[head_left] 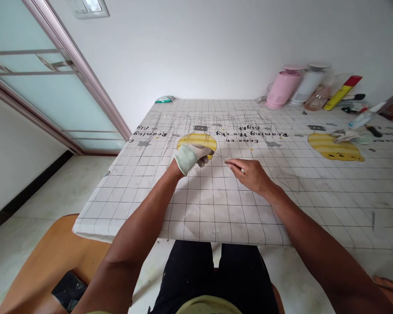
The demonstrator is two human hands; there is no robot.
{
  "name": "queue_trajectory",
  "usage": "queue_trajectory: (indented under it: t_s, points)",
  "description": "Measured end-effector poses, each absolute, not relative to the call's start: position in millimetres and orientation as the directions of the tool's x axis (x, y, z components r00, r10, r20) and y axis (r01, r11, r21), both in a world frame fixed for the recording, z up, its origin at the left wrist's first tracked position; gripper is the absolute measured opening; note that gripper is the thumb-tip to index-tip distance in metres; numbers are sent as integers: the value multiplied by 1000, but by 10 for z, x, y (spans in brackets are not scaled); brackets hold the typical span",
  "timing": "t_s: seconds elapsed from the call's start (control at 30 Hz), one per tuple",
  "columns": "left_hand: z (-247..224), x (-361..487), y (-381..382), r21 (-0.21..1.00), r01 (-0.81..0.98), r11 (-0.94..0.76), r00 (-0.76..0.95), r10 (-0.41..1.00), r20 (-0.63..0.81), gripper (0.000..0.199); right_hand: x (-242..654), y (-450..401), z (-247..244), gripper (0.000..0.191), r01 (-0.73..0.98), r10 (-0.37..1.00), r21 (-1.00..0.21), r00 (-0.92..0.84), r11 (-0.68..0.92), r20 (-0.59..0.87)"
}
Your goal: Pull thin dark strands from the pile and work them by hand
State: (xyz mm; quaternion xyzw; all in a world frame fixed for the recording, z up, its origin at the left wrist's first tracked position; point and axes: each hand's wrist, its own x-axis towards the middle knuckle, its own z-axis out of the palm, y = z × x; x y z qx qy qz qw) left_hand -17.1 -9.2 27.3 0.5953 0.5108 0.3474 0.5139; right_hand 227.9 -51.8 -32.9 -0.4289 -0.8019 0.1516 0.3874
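Note:
My left hand (pixel 194 156), in a pale knitted glove, is closed in a pinch over the yellow striped balloon print. My bare right hand (pixel 247 172) pinches too, a short way to the right. Between them runs a thin, wire-like strand (pixel 220 156), with one hand at each end of the visible stretch. Its exact material is too fine to tell. Several similar dark strands (pixel 170 131) lie spread across the back of the table. A looped strand (pixel 290 181) rests to the right of my right hand.
A checked cloth covers the table (pixel 212 218). At the back right stand a pink cylinder (pixel 283 88), a white one (pixel 306 85), and a yellow-red box (pixel 342 93). Another glove (pixel 353 135) lies at right. A small green-white packet (pixel 164 99) sits at the back left corner. An orange-brown stool (pixel 49 261) holds a dark phone-like object (pixel 69 290).

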Motion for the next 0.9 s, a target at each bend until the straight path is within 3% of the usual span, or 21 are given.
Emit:
queue_trajectory:
  t_s: [0.27, 0.57, 0.9]
  points:
    - [223, -155, -68, 984, 170, 58, 223, 970, -96, 15, 2229, -554, -354, 25, 569, 832, -610, -315, 551, 457]
    - [244, -179, -82, 960, 279, 16, 240, 967, -86, 21, 2254, -549, -349, 28, 624, 836, -565, -317, 540, 449]
    - [45, -306, 148, 997, 35, 69, 166, 983, -73, 69, 2254, -548, -293, 31, 681, 843, -552, -184, 480, 506]
